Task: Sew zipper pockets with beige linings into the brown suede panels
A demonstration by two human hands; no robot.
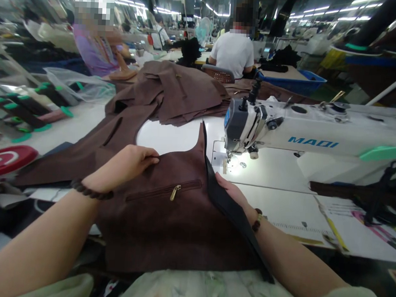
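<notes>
A dark brown garment panel [168, 226] with a zipped pocket lies across the table edge and my lap. Its brass zip pull [175, 192] hangs near the middle of the pocket. My left hand [135, 161] pinches the panel's upper left edge between thumb and fingers. On the other side, my right hand [233, 194] holds the panel's folded right edge, where the black underside [220, 197] shows; some of its fingers are hidden behind the cloth. The sewing machine's needle area [230, 161] is lit, just beyond my right hand and apart from the panel.
A white sewing machine [300, 126] stands at the right. More brown panels [184, 91] are heaped behind the work. Thread cones [25, 110] and a red round object [10, 160] sit at left. A blue bin [296, 82] and co-workers are farther back.
</notes>
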